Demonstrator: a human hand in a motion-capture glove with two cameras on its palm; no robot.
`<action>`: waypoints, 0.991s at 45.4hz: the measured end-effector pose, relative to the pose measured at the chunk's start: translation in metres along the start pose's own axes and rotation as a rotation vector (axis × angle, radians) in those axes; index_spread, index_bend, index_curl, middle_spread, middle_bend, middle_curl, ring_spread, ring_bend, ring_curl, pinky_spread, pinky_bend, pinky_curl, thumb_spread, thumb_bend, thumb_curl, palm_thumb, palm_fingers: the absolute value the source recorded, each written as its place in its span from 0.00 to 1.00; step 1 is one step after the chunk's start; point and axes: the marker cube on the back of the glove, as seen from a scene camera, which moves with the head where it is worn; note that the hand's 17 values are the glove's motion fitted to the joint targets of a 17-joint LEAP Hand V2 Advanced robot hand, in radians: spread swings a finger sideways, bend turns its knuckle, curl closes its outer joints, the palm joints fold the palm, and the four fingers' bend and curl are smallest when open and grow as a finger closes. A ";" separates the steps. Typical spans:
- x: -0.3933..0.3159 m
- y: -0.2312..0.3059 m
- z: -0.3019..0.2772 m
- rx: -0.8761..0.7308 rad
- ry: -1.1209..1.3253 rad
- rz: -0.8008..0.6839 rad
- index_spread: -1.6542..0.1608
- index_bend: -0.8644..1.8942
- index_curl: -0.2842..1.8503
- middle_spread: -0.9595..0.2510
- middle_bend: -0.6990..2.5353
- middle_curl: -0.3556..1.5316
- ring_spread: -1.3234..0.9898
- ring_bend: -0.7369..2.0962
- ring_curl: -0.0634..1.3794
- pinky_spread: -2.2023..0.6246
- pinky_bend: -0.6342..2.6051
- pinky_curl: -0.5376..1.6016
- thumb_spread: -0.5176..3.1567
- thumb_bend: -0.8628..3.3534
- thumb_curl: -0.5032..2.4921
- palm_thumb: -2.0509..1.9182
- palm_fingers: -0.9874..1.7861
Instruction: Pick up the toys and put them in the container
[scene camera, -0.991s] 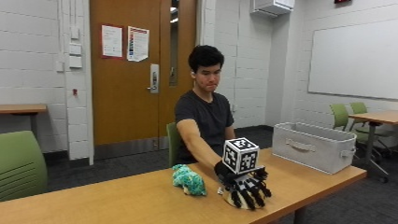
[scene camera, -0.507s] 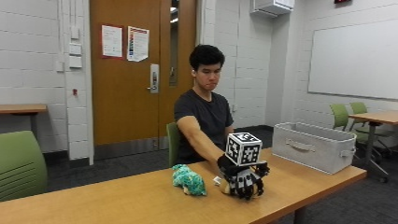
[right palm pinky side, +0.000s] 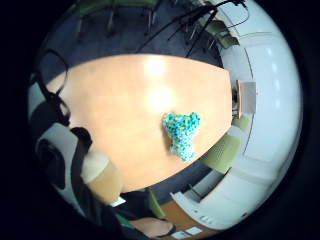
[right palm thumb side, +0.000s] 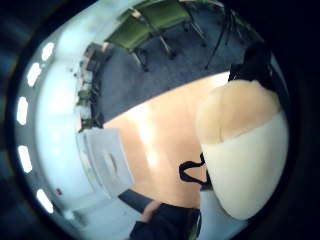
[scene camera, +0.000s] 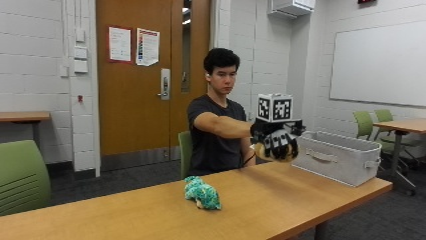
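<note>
Gloved right hand (scene camera: 277, 144), fingers (scene camera: 279, 145) curled around a tan-and-cream toy (scene camera: 274, 152), apparently soft, light, best grasped mid-body.

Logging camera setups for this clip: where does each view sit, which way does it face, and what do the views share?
Outside view: across the table, facing the seated person; shows the raised gloved right hand gripping a tan toy, the green toy and the container.
Little finger side palm view: on the raised hand, looking down at the table and green toy; arm and strap at the edge.
Thumb side palm view: same palm, facing the table and container; the tan toy sits close.
Shared: both palm views show the table; each toy also appears in the outside view.
</note>
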 end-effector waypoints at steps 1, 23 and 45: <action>-0.007 0.002 -0.010 0.008 0.001 -0.004 0.67 0.41 0.25 0.40 0.42 0.51 0.38 0.64 0.42 0.63 0.49 0.44 0.35 0.24 0.40 0.68 0.77; -0.217 0.073 -0.125 0.252 0.034 -0.261 0.67 0.44 0.32 0.41 0.44 0.57 0.38 0.64 0.42 0.62 0.49 0.45 0.31 0.22 0.45 0.67 0.78; -0.395 0.136 -0.090 0.214 -0.046 -0.589 0.68 0.45 0.38 0.43 0.46 0.60 0.38 0.66 0.43 0.63 0.49 0.46 0.29 0.21 0.49 0.67 0.77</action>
